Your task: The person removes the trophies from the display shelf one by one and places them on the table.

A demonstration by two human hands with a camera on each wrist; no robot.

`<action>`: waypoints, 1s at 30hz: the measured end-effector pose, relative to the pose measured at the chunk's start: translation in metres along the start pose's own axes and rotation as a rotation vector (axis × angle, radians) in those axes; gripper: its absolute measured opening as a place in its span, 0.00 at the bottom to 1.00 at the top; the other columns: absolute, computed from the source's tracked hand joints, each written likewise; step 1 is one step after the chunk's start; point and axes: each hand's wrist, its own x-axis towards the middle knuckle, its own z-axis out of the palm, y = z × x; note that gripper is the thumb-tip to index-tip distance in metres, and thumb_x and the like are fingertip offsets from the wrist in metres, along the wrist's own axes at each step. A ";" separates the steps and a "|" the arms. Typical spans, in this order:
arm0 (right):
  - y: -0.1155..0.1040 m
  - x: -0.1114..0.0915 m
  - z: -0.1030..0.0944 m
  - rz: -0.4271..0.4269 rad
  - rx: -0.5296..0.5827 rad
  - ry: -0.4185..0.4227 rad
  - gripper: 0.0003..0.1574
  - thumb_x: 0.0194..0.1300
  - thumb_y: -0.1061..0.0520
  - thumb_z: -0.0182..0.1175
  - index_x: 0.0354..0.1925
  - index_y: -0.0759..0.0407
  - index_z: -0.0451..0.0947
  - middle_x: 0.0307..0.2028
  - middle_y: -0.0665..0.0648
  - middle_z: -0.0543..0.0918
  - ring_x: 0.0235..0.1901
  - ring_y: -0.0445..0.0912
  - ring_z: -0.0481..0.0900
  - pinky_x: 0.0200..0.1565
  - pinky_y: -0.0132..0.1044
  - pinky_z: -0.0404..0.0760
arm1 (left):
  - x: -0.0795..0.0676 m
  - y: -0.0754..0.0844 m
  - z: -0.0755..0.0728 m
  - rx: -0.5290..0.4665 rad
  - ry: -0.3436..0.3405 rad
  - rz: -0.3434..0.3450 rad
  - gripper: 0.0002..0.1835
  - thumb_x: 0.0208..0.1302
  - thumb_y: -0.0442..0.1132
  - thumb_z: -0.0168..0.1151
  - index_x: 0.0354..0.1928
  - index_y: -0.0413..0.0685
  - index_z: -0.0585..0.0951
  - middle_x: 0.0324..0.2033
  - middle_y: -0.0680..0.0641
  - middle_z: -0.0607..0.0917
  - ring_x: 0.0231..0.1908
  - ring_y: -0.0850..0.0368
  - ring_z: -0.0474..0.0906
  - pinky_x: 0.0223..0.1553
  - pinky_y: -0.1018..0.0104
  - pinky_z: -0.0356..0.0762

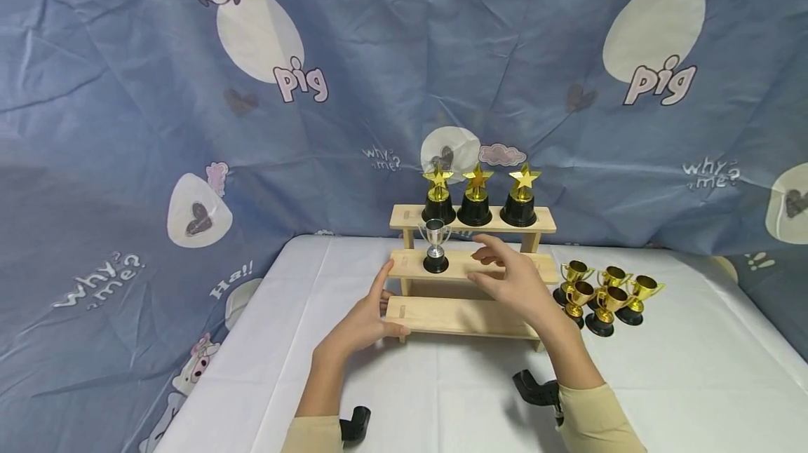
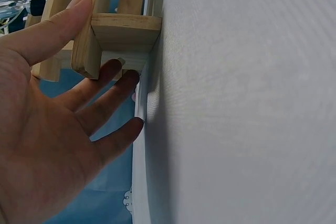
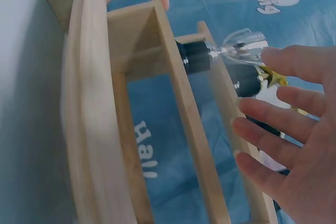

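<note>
A three-tier wooden shelf (image 1: pixel 461 313) stands on the table. On its middle tier, toward the left, a small silver trophy cup (image 1: pixel 435 246) with a black base stands upright. My left hand (image 1: pixel 360 320) is at the shelf's left end, thumb against the bottom tier's front edge, other fingers spread along the side; the left wrist view shows the thumb (image 2: pixel 79 11) touching the wood. Right of the silver cup, my right hand (image 1: pixel 511 278) hovers over the middle tier, fingers loosely bent and apart from the cup. Nothing is between its fingers in the right wrist view.
Three gold star trophies (image 1: pixel 476 197) on black bases line the top tier. Several gold trophy cups (image 1: pixel 609 299) stand grouped on the white table (image 1: pixel 694 369), right of the shelf. A blue printed cloth (image 1: pixel 379 88) hangs behind.
</note>
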 end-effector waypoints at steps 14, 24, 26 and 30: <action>0.001 0.009 0.015 -0.069 0.024 0.045 0.41 0.61 0.56 0.70 0.70 0.49 0.67 0.52 0.61 0.85 0.53 0.55 0.81 0.59 0.54 0.75 | 0.000 -0.001 -0.001 0.004 -0.003 0.004 0.69 0.45 0.42 0.80 0.74 0.91 0.37 0.60 0.39 0.75 0.60 0.42 0.77 0.57 0.43 0.74; 0.000 0.016 0.017 -0.082 0.021 0.058 0.43 0.61 0.57 0.70 0.71 0.50 0.65 0.52 0.58 0.85 0.53 0.55 0.82 0.58 0.54 0.76 | 0.000 -0.001 -0.001 -0.025 -0.006 0.005 0.70 0.43 0.44 0.81 0.74 0.91 0.38 0.56 0.42 0.78 0.57 0.45 0.78 0.57 0.43 0.74; -0.001 0.016 0.016 -0.079 0.019 0.057 0.43 0.61 0.57 0.70 0.71 0.51 0.65 0.52 0.58 0.85 0.53 0.55 0.82 0.58 0.54 0.76 | 0.000 -0.001 -0.001 -0.023 -0.006 0.005 0.70 0.43 0.44 0.81 0.74 0.91 0.38 0.57 0.42 0.78 0.58 0.45 0.78 0.57 0.43 0.74; -0.002 0.016 0.016 -0.062 0.022 0.055 0.43 0.62 0.56 0.70 0.72 0.50 0.64 0.52 0.58 0.84 0.54 0.55 0.81 0.58 0.54 0.75 | 0.000 -0.002 -0.001 -0.014 -0.007 0.003 0.69 0.44 0.44 0.81 0.74 0.91 0.37 0.57 0.42 0.77 0.59 0.43 0.77 0.57 0.43 0.74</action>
